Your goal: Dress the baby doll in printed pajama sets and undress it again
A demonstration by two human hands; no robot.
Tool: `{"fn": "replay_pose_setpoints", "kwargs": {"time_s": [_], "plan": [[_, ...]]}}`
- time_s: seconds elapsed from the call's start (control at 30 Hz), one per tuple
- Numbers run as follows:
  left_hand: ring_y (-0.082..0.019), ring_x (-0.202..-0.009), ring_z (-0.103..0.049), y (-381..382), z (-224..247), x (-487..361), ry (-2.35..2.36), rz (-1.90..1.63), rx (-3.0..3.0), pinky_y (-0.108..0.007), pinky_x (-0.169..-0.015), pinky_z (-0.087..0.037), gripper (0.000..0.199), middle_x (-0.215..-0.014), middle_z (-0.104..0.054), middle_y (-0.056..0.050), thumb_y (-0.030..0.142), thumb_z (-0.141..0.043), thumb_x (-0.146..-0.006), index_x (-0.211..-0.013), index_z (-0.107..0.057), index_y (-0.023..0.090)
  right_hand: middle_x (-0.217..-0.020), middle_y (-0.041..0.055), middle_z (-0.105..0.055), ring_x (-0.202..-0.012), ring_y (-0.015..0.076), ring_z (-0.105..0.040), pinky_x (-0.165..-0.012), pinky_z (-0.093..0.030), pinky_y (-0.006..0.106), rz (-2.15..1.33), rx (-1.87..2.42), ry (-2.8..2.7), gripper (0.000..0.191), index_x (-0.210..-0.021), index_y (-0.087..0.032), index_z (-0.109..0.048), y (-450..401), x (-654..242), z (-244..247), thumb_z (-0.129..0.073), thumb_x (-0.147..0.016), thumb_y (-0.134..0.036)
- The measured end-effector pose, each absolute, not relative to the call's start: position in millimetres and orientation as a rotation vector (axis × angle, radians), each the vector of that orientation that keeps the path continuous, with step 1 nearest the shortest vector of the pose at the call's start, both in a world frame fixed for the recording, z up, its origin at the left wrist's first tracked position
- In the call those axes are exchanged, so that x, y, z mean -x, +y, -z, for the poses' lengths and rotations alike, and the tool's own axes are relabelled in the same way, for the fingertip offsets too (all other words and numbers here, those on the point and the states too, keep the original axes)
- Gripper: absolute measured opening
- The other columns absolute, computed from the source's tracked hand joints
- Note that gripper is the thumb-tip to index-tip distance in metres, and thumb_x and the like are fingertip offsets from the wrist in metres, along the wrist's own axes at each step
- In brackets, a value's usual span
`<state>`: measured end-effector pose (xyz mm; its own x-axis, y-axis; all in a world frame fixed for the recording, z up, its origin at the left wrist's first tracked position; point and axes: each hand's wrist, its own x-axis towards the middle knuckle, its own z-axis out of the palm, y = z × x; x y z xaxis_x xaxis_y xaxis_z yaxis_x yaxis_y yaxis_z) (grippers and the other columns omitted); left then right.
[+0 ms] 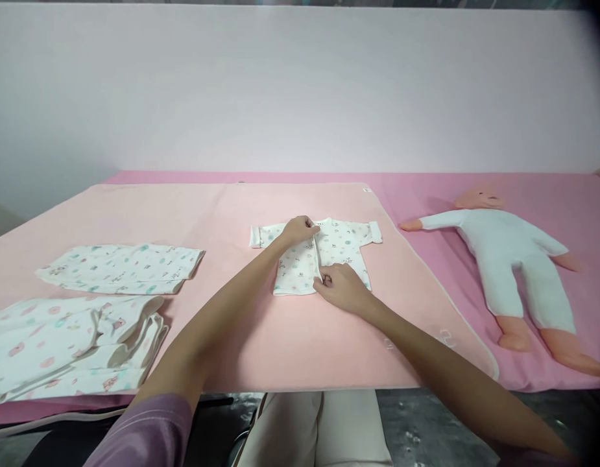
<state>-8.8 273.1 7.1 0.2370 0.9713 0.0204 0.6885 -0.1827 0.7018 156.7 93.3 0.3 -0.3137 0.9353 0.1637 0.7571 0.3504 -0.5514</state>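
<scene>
A small white baby shirt (346, 245) with a pastel print lies flat, its sleeves spread to both sides. My left hand (300, 229) pinches the front edge of the shirt near the neckline. Lower on that same edge, close to the hem, the fingers of my right hand (342, 285) are closed on the fabric. Between the two hands the edge stands slightly raised. My left forearm covers part of the shirt's left side.
Under the shirt is a pink blanket (261, 344) on a brighter pink surface. Folded printed trousers (124, 266) and a stack of folded printed cloth (51, 350) lie at the left. A doll in white (499, 240) lies at the right. A white wall (300, 91) rises behind.
</scene>
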Motion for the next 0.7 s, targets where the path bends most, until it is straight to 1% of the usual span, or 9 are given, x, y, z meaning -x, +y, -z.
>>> {"fn": "replay_pose_setpoints", "kwargs": {"time_s": [0.1, 0.2, 0.27, 0.33, 0.4, 0.53, 0.6, 0.63, 0.7], "plan": [[-0.02, -0.083, -0.068, 269.8, -7.2, 4.9, 1.577, -0.66, -1.89, -0.031, -0.071, -0.048, 0.019, -0.092, -0.078, -0.005, 0.038, -0.072, -0.083, -0.081, -0.062, 0.022, -0.058, -0.0034, -0.042, -0.061, 0.0154, -0.04, -0.065, -0.028, 0.032, -0.475, 1.488, -2.184, 0.04, -0.066, -0.023, -0.028, 94.2, -157.8, 1.7, -0.054, -0.097, -0.028], [-0.021, -0.08, -0.069, 268.6, -11.5, 4.1, 1.62, -0.645, -1.849, -0.031, -0.068, -0.048, 0.021, -0.089, -0.078, -0.005, 0.038, -0.076, -0.08, -0.078, -0.063, 0.022, -0.06, -0.0035, -0.045, -0.061, 0.0154, -0.04, -0.066, -0.029, 0.032, -0.464, 1.491, -2.192, 0.038, -0.067, -0.023, -0.031, 95.3, -158.2, 3.8, -0.054, -0.097, -0.028], [-0.021, -0.078, -0.07, 269.9, -16.6, 8.9, 1.6, -0.636, -1.814, -0.031, -0.067, -0.05, 0.019, -0.088, -0.079, -0.005, 0.035, -0.079, -0.078, -0.085, -0.068, 0.022, -0.062, -0.0035, -0.045, -0.062, 0.0154, -0.042, -0.068, -0.031, 0.031, -0.471, 1.493, -2.171, 0.038, -0.067, -0.023, -0.032, 95.2, -157.5, 3.0, -0.055, -0.096, -0.028], [-0.02, -0.077, -0.071, 272.9, -23.4, 19.9, 1.557, -0.633, -1.788, -0.03, -0.068, -0.052, 0.023, -0.091, -0.08, -0.005, 0.032, -0.082, -0.077, -0.095, -0.071, 0.021, -0.063, -0.0032, -0.047, -0.066, 0.0161, -0.046, -0.069, -0.033, 0.03, -0.508, 1.488, -2.123, 0.038, -0.069, -0.023, -0.032, 94.2, -154.5, -1.4, -0.056, -0.097, -0.029], [-0.018, -0.074, -0.072, 277.0, -31.5, 36.8, 1.504, -0.625, -1.792, -0.029, -0.068, -0.053, 0.026, -0.095, -0.081, -0.006, 0.03, -0.083, -0.078, -0.1, -0.072, 0.021, -0.066, -0.0024, -0.049, -0.072, 0.0175, -0.05, -0.07, -0.034, 0.029, -0.574, 1.45, -2.074, 0.038, -0.07, -0.024, -0.034, 93.7, -147.0, -9.6, -0.056, -0.1, -0.032], [-0.016, -0.07, -0.07, 286.4, -45.9, 76.1, 1.405, -0.597, -1.859, -0.029, -0.067, -0.055, 0.021, -0.096, -0.081, -0.007, 0.031, -0.082, -0.082, -0.098, -0.074, 0.02, -0.073, -0.0014, -0.055, -0.082, 0.0183, -0.053, -0.073, -0.039, 0.028, -0.681, 1.266, -2.048, 0.041, -0.075, -0.024, -0.039, 101.4, -107.8, -28.4, -0.054, -0.106, -0.045], [-0.018, -0.074, -0.071, 291.1, -48.6, 92.7, 1.431, -0.585, -1.913, -0.029, -0.068, -0.055, 0.02, -0.097, -0.081, -0.007, 0.032, -0.081, -0.083, -0.099, -0.075, 0.021, -0.08, -0.0012, -0.059, -0.086, 0.0175, -0.054, -0.078, -0.042, 0.028, -0.699, 1.166, -2.065, 0.042, -0.077, -0.024, -0.042, 110.8, -77.2, -33.2, -0.055, -0.108, -0.049], [-0.02, -0.078, -0.073, 293.2, -48.4, 99.6, 1.461, -0.58, -1.955, -0.03, -0.07, -0.056, 0.02, -0.1, -0.081, -0.007, 0.032, -0.079, -0.084, -0.1, -0.075, 0.021, -0.084, -0.001, -0.062, -0.089, 0.0169, -0.055, -0.082, -0.044, 0.027, -0.698, 1.119, -2.076, 0.04, -0.079, -0.023, -0.045, 115.8, -61.6, -33.8, -0.056, -0.108, -0.048], [-0.023, -0.09, -0.075, 296.2, -45.3, 111.4, 1.517, -0.545, -2.09, -0.033, -0.08, -0.058, 0.019, -0.107, -0.081, -0.007, 0.031, -0.074, -0.088, -0.105, -0.075, 0.022, -0.1, -0.0009, -0.068, -0.101, 0.0152, -0.058, -0.093, -0.046, 0.026, -0.698, 1.015, -2.12, 0.028, -0.091, -0.023, -0.054, 123.9, -35.6, -31.7, -0.059, -0.109, -0.043]]}}
